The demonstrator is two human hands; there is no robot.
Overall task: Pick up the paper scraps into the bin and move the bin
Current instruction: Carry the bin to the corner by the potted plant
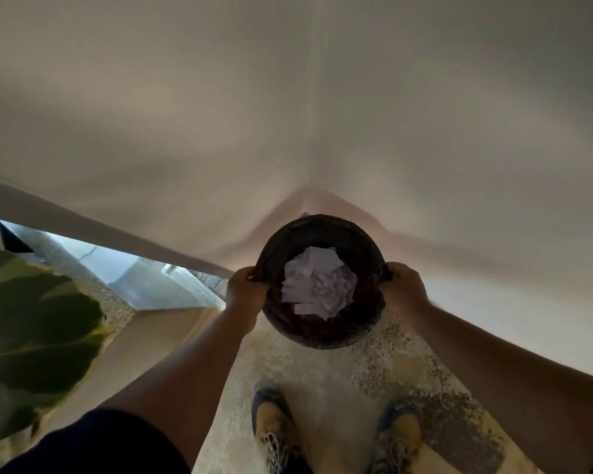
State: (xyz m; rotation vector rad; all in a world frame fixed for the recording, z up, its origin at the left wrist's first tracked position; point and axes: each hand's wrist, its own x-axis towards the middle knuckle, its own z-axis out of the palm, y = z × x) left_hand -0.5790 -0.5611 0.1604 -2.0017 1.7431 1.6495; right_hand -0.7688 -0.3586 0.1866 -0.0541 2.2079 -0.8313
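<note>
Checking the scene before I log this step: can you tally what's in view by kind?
Bin: 1
Heap of paper scraps inside the bin: 1, single scraps too jumbled to count
Hands on the bin rim: 2, left hand and right hand
Shoes: 2, left shoe and right shoe
Large green leaves: 1 cluster
Total: 7

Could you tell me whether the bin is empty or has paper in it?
Has paper: white scraps lie piled inside the dark bin.

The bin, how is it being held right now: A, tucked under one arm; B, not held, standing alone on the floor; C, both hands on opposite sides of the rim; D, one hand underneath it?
C: the left hand and the right hand each grip an opposite side of the rim of the bin, with paper scraps inside it.
</note>
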